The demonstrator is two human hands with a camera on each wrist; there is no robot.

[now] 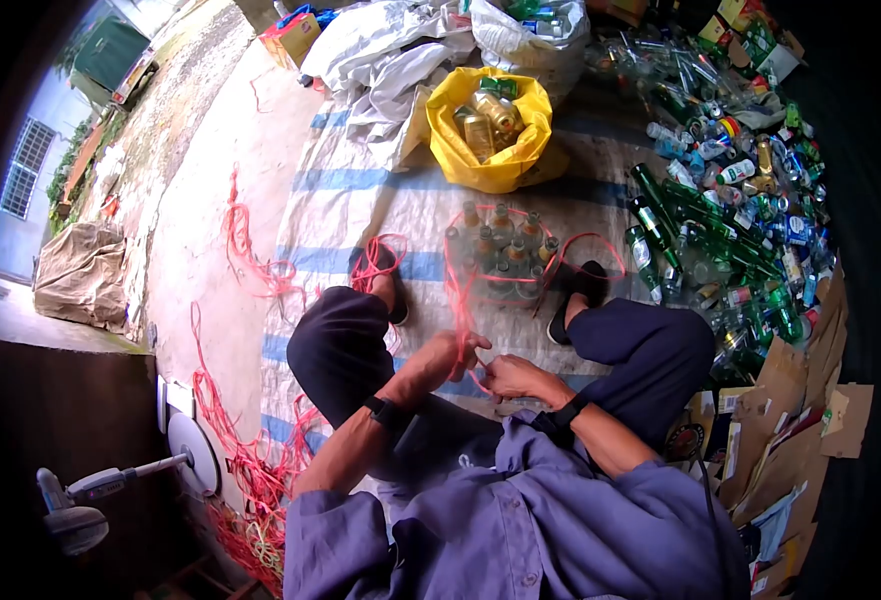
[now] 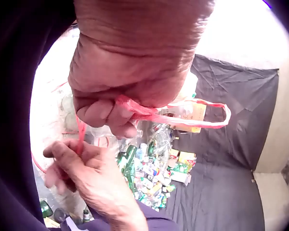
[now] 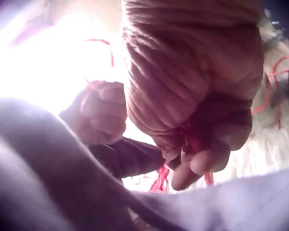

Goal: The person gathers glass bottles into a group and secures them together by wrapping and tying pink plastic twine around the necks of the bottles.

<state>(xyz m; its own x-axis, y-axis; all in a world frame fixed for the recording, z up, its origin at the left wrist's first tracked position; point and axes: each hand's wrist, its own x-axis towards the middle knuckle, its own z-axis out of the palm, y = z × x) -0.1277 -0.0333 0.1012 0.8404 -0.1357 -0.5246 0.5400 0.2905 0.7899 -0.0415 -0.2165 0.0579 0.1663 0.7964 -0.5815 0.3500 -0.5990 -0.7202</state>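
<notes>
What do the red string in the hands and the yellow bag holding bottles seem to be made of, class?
The red string looks like thin plastic tape: flat, crinkled, slightly translucent where the left hand pinches it. The yellow bag is probably plastic film: glossy, with soft creases at its rolled rim.

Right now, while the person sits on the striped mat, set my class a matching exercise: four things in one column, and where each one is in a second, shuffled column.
Things
1. yellow bag
2. red string
3. ringed bottles
4. cardboard pieces

Places
A. between the shoes
B. held by the left hand and the right hand
C. at the person's right, beside the mat
D. beyond the shoes, open and full

Pairs: 1-D, 2-B, 3-A, 4-C
</notes>
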